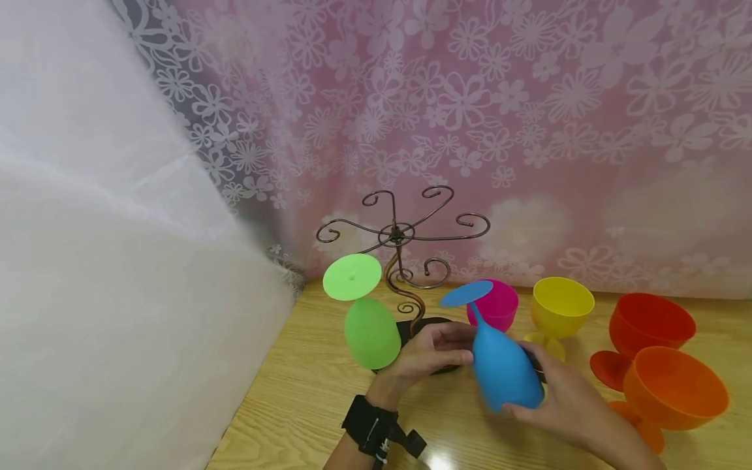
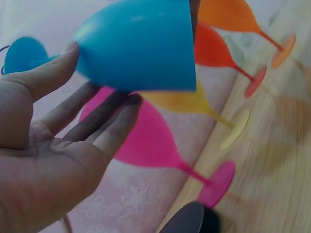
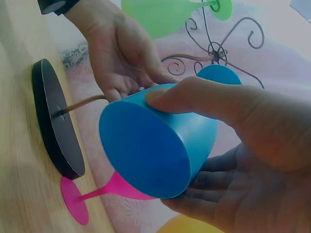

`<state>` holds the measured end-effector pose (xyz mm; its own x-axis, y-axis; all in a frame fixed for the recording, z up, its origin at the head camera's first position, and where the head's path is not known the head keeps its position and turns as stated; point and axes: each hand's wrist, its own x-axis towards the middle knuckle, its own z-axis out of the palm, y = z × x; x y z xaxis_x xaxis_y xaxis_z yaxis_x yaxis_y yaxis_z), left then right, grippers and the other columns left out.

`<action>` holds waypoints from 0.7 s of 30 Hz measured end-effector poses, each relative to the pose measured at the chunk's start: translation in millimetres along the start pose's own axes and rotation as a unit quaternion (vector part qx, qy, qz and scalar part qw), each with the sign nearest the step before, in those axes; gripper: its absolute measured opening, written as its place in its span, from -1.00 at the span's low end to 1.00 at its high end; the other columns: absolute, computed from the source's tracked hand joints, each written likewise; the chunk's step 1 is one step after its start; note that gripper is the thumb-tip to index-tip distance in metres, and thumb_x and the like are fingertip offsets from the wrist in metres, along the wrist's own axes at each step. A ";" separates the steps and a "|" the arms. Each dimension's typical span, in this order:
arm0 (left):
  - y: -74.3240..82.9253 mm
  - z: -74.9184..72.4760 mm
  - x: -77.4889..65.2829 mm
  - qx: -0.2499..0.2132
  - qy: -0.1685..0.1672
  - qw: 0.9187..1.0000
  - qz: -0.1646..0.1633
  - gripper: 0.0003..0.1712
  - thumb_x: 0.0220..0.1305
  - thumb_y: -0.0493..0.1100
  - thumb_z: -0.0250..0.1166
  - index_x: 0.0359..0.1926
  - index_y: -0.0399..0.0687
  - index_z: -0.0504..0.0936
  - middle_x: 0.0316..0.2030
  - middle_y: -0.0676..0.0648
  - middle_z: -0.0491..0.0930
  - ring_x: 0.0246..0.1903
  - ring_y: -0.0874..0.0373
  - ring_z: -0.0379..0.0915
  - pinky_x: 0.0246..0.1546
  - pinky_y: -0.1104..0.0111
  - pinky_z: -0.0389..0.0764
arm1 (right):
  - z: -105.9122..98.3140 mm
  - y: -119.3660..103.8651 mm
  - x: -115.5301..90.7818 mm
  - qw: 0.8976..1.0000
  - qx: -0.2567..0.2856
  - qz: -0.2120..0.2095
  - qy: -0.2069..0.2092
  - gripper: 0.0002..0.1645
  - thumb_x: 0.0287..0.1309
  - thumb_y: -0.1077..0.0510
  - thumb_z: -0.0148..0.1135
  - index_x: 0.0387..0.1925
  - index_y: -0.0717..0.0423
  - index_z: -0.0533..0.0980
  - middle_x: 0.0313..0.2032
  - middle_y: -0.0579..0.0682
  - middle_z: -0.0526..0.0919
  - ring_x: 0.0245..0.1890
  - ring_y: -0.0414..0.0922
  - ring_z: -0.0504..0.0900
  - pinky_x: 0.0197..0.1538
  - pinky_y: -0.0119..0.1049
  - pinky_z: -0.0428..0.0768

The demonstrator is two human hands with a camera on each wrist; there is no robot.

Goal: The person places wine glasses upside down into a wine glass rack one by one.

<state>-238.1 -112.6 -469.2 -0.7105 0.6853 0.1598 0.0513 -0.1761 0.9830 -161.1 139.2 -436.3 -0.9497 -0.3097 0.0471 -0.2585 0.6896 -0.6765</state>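
Observation:
A blue plastic goblet (image 1: 502,369) is held upside down and tilted, its foot up and its rim low. My right hand (image 1: 566,401) grips the bowl, thumb on one side and fingers on the other, as the right wrist view also shows. My left hand (image 1: 431,352) is at the goblet's other side, fingers loosely extended. In the left wrist view its thumb is at the base of the bowl near the stem. Behind both hands rises a bronze metal stemware rack (image 1: 396,234) with curled arms, and a green goblet (image 1: 371,333) hangs upside down on its left.
Upright to the right stand a pink goblet (image 1: 496,305), a yellow goblet (image 1: 563,307), a red goblet (image 1: 649,323) and an orange goblet (image 1: 675,388). The rack's round black base (image 3: 58,121) rests on the wooden table (image 1: 282,418). A flowered curtain (image 1: 529,130) hangs behind.

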 end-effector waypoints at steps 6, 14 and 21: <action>4.7 -13.2 -3.2 0.102 -0.012 0.995 -0.020 -0.59 0.51 -0.39 0.13 0.31 -0.38 0.50 0.19 -0.39 0.57 0.19 -0.18 0.56 0.21 0.17 0.59 | -5.6 1.0 -3.4 0.997 0.035 -0.054 0.050 0.26 -0.18 -0.05 0.74 0.39 0.33 0.16 0.25 0.40 0.46 0.17 0.47 0.51 -0.01 0.25 0.65; 28.4 -26.2 -16.8 0.177 -0.027 0.982 -0.057 -0.61 0.58 -0.36 0.04 0.30 -0.49 0.47 0.18 -0.46 0.55 0.23 -0.28 0.49 0.23 0.28 0.56 | -7.7 -7.4 -2.4 0.989 0.076 -0.083 0.100 0.31 -0.20 0.02 0.75 0.44 0.34 0.13 0.29 0.40 0.40 0.20 0.53 0.45 0.01 0.26 0.57; 58.8 -32.0 -35.2 0.218 0.006 0.975 -0.035 -0.62 0.56 -0.38 0.01 0.23 -0.63 0.45 0.12 -0.57 0.53 0.17 -0.46 0.47 0.22 0.12 0.58 | -6.0 -19.4 -5.0 0.974 0.092 -0.107 0.180 0.33 -0.19 0.11 0.75 0.51 0.34 0.14 0.33 0.39 0.42 0.19 0.50 0.48 0.02 0.09 0.56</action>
<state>-232.6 -169.7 -419.9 -0.7312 0.6758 0.0924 0.2944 0.1905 0.9365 -152.4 131.4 -419.1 -0.8866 -0.1619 0.4332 -0.4528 0.4946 -0.7418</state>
